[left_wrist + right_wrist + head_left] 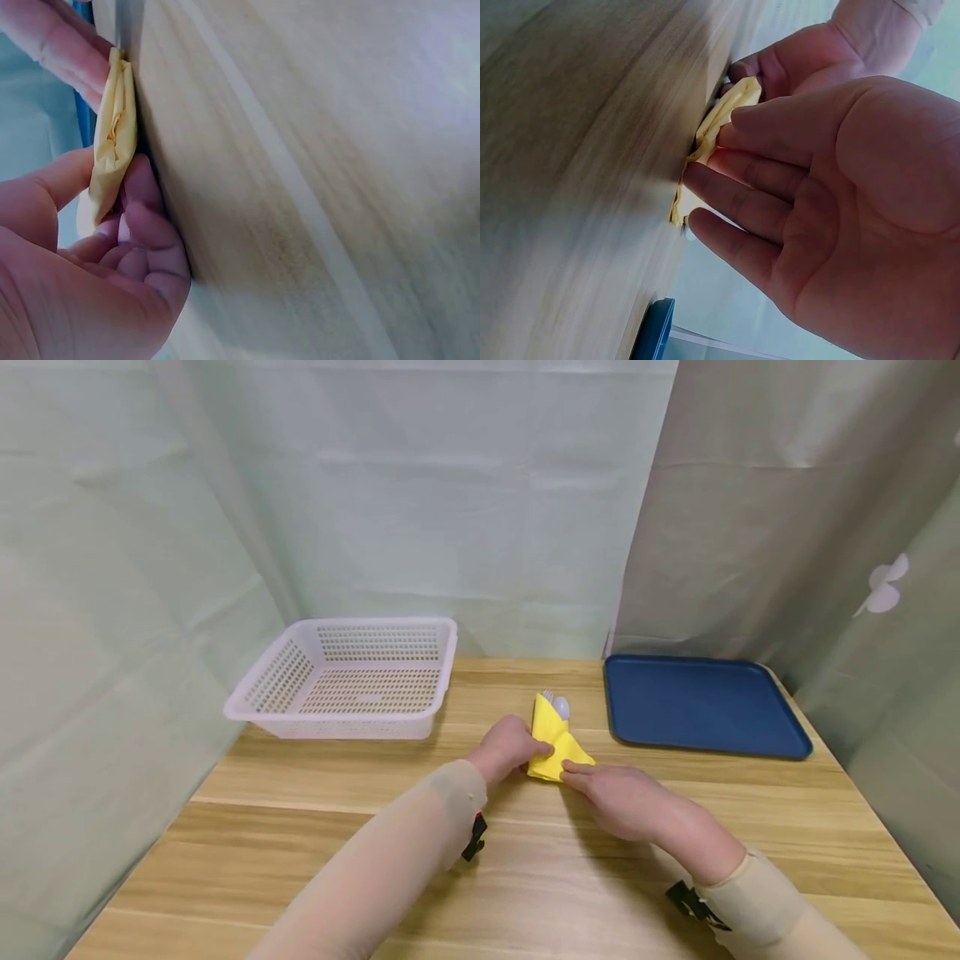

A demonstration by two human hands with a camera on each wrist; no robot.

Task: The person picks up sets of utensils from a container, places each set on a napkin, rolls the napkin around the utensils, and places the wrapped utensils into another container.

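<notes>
A folded yellow napkin (551, 760) lies on the wooden table, with the tips of a fork (548, 696) and a spoon (562, 707) poking out at its far end. The left hand (512, 748) pinches the napkin's left edge, thumb on top and curled fingers beneath, as the left wrist view shows. On the napkin's right part rest the fingertips of the right hand (626, 797), its fingers nearly straight. In the right wrist view those fingers lie along the yellow cloth (727, 112). The handles of the fork and spoon are hidden inside the folds.
A white plastic basket (341, 727) with slotted walls stands at the back left of the table (315, 827). At the back right lies a flat blue tray (705, 706). Pale curtains (465, 510) hang behind and at both sides.
</notes>
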